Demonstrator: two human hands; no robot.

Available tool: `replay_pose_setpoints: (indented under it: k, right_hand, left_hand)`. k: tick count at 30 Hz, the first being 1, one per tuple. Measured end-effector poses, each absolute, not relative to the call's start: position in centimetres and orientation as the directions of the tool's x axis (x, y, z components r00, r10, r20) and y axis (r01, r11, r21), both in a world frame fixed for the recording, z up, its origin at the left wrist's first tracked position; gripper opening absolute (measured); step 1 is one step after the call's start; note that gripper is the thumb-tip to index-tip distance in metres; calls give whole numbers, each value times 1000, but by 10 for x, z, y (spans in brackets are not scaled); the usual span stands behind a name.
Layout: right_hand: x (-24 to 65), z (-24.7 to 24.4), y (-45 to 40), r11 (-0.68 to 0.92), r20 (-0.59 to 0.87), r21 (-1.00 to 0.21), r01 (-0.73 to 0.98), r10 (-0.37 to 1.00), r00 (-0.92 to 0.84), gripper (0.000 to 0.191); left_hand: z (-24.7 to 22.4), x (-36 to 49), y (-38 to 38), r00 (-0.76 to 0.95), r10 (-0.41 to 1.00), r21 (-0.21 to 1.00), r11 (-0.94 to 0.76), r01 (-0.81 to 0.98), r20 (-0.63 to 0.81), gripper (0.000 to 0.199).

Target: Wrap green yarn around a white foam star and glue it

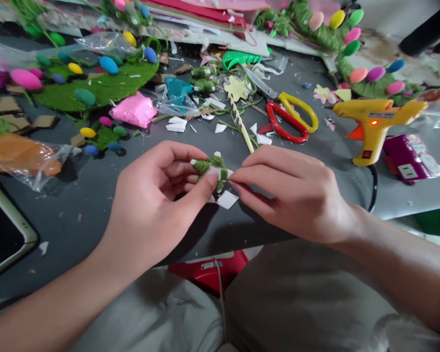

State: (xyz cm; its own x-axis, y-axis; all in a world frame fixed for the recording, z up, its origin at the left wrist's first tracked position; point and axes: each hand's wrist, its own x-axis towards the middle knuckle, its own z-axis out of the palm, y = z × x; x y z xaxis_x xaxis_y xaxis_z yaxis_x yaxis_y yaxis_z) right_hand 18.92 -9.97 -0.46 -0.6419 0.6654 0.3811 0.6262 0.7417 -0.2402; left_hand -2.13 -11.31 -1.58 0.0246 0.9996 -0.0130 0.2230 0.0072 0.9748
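over table, green-wound white star; left hand holding, right hand pinching tip

Green-white star, yellow glue gun, purple-spotted yellow stick

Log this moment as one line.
left hand: holds white star-like piece wrapped in green yarn | right hand: fingertips at its edge | nearby: yellow plastic glue gun

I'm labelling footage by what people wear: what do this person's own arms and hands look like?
The left hand and right hand are ungloved, with no rings visible. The left forearm and right forearm show no sleeve, watch, bracelet or marking within the picture. Below them, grey clothing covers the lap.
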Motion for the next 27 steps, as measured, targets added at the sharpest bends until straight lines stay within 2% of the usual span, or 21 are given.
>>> replay_pose_setpoints:
  k: [3,6,10,16,21,25,27]
  right_hand:
    - [190,-3,-97,736,348,-240,633,674,-651,19]
    - [191,-2,-93,716,340,-359,599,698,-631,17]
    - [192,-2,-87,658,335,-542,523,740,-583,15]
    - [188,-7,-85,584,286,-661,471,777,-561,15]
    - [183,-14,-88,566,267,-682,462,782,-563,12]
    - [182,-15,-93,586,285,-656,476,776,-563,13]
    - [182,-14,-96,628,315,-605,489,753,-578,14]
  left_hand:
    - [-19,-23,-114,56,998,974,-21,228,8,17]
    - [-19,-25,-115,102,995,974,-16,225,-7,20]
    - [-15,-28,-113,180,981,989,53,137,-77,19]
    - [-17,-32,-109,158,984,997,81,14,-82,18]
    - [-20,-33,-107,118,991,995,78,-63,-70,20]
    - [-14,-27,-109,49,996,995,77,55,-80,18]
    - [-13,-24,-111,10,999,989,49,143,-51,20]
